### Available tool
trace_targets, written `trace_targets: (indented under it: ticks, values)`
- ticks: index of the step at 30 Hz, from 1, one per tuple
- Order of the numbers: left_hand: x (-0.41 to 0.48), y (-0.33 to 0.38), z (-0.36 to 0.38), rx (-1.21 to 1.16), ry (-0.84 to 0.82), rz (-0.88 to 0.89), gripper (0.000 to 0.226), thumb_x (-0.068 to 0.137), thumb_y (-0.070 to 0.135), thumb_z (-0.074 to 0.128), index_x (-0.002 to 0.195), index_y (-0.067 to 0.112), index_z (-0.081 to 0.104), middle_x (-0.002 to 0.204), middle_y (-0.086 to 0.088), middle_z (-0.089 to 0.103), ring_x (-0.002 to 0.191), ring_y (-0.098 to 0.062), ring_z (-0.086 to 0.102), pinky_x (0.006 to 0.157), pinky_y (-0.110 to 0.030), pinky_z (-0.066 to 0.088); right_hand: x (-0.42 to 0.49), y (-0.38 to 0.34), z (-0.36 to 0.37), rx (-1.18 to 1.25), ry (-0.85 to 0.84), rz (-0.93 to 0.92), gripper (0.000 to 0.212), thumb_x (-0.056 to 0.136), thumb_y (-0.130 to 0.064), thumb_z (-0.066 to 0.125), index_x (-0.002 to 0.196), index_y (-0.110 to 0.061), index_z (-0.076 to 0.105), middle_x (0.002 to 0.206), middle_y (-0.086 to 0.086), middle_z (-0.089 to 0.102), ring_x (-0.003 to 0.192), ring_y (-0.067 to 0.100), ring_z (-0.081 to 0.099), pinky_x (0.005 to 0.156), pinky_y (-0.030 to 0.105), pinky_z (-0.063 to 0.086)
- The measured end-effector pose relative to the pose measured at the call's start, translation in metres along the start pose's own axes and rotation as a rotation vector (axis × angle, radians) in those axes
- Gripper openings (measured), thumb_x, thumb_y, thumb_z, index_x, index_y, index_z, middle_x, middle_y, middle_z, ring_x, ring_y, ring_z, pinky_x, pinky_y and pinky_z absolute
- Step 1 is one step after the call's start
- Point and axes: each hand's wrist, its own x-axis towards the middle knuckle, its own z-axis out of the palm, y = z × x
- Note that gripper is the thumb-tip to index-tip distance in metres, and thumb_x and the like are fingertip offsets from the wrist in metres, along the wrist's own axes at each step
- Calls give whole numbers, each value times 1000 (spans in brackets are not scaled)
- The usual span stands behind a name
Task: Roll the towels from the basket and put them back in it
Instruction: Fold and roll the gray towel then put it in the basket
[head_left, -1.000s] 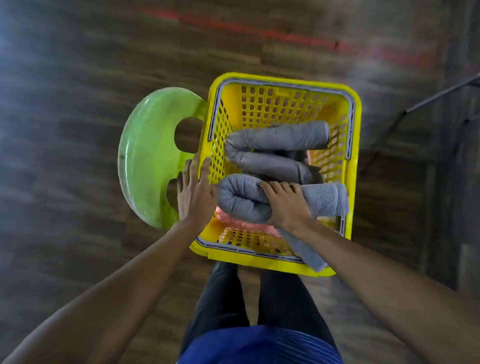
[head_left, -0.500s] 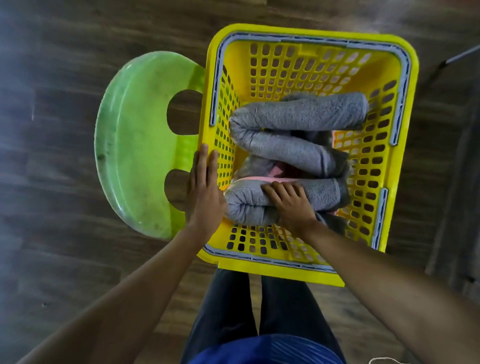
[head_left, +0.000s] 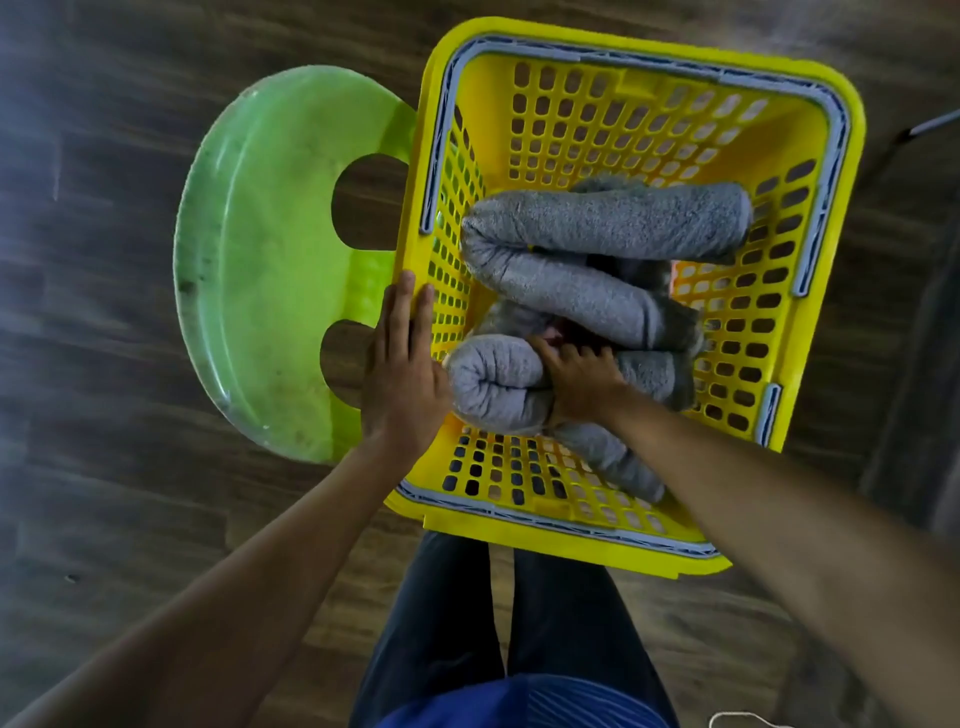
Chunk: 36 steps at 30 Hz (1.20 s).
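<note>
My right hand (head_left: 582, 382) is inside the yellow basket (head_left: 841, 171). Its fingers (head_left: 569, 353) curl down over the top of a rolled grey towel (head_left: 493, 384) and hold it. The towel sits right under my fingers, at the near end of the basket. It lies sideways, from left to right, and its rolled end points at the left wall. A loose grey tail (head_left: 613, 457) hangs off it toward me, so I think this roll is not tidy yet.

My left hand (head_left: 402, 374) is flat and open. It presses on the left rim of the basket and holds nothing. It is just beside the towel's rolled end, so either hand can reach it.

Past my fingers lie two more grey rolls (head_left: 602, 218), also sideways. Something pink shows between them.

The basket rests partly on a green plastic stool (head_left: 260, 270). Under it all is a dark wood floor (head_left: 104, 493). My legs are below the basket.
</note>
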Motion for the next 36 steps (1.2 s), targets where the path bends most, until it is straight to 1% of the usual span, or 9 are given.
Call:
trace_targets:
  ticks: [8, 13, 19, 22, 24, 26, 29, 33, 36]
  values:
    - [-1, 1, 2, 19, 7, 9, 75, 87, 3, 51, 154, 9, 17, 163, -8, 6, 151, -24, 6, 113, -47, 32, -14, 6, -3, 275, 0, -13, 111, 59, -67, 76, 145, -38, 11, 138, 6, 50, 120, 38, 53, 101, 58, 40]
    - [-1, 1, 2, 37, 14, 20, 75, 87, 4, 51, 154, 8, 18, 163, -9, 7, 150, -25, 7, 113, -47, 31, -17, -18, 14, 85, 84, 112, 110, 68, -57, 74, 150, -26, 7, 138, 13, 40, 123, 37, 42, 105, 54, 31]
    - [3, 5, -2, 43, 21, 6, 74, 84, 4, 58, 151, 9, 26, 161, -10, 14, 148, -29, 16, 112, -51, 31, -28, -20, -21, 201, -62, 111, 117, 70, -67, 70, 154, -23, 1, 158, 10, 9, 145, 35, 11, 116, 59, 2]
    - [18, 5, -8, 46, 42, 25, 68, 82, 5, 58, 146, 9, 35, 151, -17, 28, 139, -35, 28, 108, -53, 33, -39, -14, -62, 204, 334, 81, 101, 73, -68, 66, 151, -21, 23, 155, 14, 21, 142, 36, 20, 118, 55, 8]
    - [29, 4, -11, 61, 36, 66, 72, 82, 3, 57, 149, 9, 31, 154, -17, 24, 143, -35, 23, 111, -53, 30, -31, -8, -82, 96, 529, 99, 109, 71, -71, 64, 155, -23, 13, 159, 16, 13, 146, 37, 12, 117, 58, 0]
    - [36, 2, -10, 86, 18, 92, 76, 82, 2, 57, 151, 10, 27, 159, -16, 17, 147, -34, 16, 115, -51, 26, -9, -1, -98, -24, 471, 146, 121, 71, -76, 59, 154, -27, -13, 161, 15, -12, 148, 37, -9, 114, 60, -10]
    - [37, 0, -5, 117, 30, 87, 77, 81, 0, 56, 151, 11, 28, 160, -16, 14, 148, -32, 15, 114, -50, 28, 27, 9, -110, -176, 398, 195, 130, 68, -76, 64, 150, -26, -24, 159, 15, -23, 146, 40, -17, 112, 64, -10]
    - [35, -3, -1, 152, 48, 91, 74, 84, 1, 56, 152, 12, 28, 161, -14, 12, 148, -31, 15, 112, -49, 33, 51, 18, -106, -240, 358, 203, 134, 66, -70, 70, 151, -24, -22, 160, 22, -7, 147, 43, -4, 110, 66, -11]
    - [35, -3, 0, 156, 54, 85, 73, 85, 3, 55, 151, 12, 28, 161, -14, 14, 147, -30, 17, 108, -48, 38, 58, 17, -103, -243, 391, 198, 111, 79, -47, 69, 155, -19, -7, 150, 27, 23, 138, 45, 24, 115, 64, 8]
